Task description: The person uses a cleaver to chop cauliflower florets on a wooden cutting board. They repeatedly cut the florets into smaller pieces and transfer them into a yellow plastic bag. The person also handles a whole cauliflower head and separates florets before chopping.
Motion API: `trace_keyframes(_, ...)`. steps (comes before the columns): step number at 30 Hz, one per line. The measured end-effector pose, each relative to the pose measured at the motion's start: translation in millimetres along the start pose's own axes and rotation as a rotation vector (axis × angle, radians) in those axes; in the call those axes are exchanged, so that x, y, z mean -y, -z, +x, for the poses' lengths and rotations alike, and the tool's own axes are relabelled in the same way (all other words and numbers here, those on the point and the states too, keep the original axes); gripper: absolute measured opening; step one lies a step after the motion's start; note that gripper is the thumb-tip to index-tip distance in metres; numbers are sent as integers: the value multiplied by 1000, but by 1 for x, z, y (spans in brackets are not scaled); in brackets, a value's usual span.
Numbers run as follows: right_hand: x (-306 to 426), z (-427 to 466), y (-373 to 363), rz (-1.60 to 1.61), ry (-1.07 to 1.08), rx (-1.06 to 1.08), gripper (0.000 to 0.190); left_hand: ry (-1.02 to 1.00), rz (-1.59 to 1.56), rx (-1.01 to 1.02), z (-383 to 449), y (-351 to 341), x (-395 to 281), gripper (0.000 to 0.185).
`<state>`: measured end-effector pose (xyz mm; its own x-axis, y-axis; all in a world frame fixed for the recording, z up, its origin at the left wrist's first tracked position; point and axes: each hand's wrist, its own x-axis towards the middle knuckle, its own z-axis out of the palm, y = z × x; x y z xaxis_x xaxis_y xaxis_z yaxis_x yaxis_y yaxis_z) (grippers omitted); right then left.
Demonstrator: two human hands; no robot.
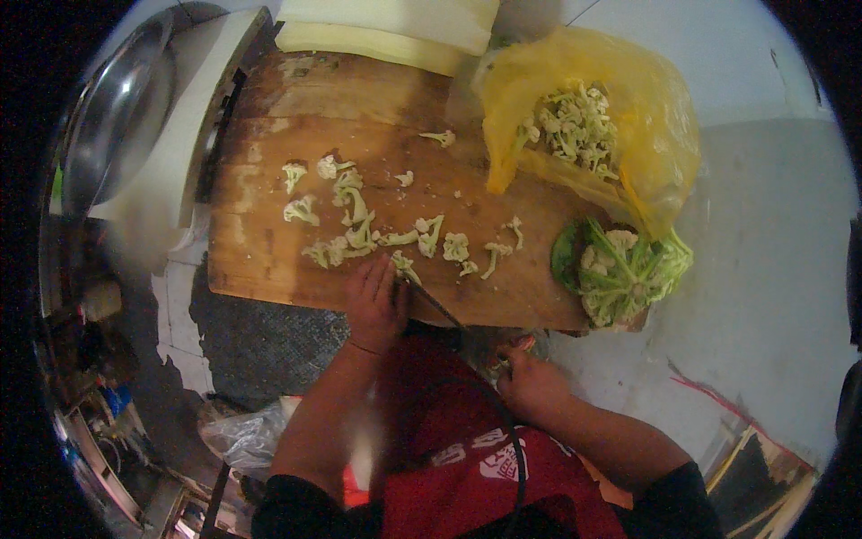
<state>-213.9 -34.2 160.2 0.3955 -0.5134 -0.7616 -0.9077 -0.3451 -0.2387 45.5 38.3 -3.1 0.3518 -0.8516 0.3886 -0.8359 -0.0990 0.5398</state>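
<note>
My left hand (377, 300) rests at the near edge of a wooden board (269, 263), its fingertips beside a cauliflower floret (405, 265). What lies under its fingers is hidden. Off the board's near edge, my right hand (532, 381) is curled around something that I cannot make out. A dark, narrow thing, perhaps a blade, runs from near my left fingers towards it. Several cut cauliflower florets (361, 232) are scattered over the board. A yellow plastic bag (646, 135) holds a heap of florets (579, 128). In front of it lies a larger cauliflower piece with green leaves (626, 276), stem upward.
A large metal basin (118, 114) stands at the far left. Pale yellow padded material (384, 44) borders the board's far side. A clear plastic bag (249, 434) lies low on the left, near my left forearm. A pale wall or panel (761, 269) fills the right side.
</note>
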Motion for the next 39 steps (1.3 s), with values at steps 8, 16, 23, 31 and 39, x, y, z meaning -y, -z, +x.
trace_keyframes(8, 4, 7, 0, -145, 77, 42, 46, -5, -20, -34, 1, 2, -3, 44)
trace_keyframes(16, -34, 39, -9, 142, 50, 47, 46, 80, -28, -74, 1, -7, -5, 43)
trace_keyframes(23, -29, 34, -11, 211, 39, 51, 46, 84, -62, -80, 6, 2, -6, 35)
trace_keyframes(31, -9, 14, 3, 213, -34, -83, 37, 366, -195, 0, -20, 11, 2, 34)
trace_keyframes(39, -36, -35, -3, 397, -255, -335, 41, 582, 35, -247, 34, 28, 93, 76)
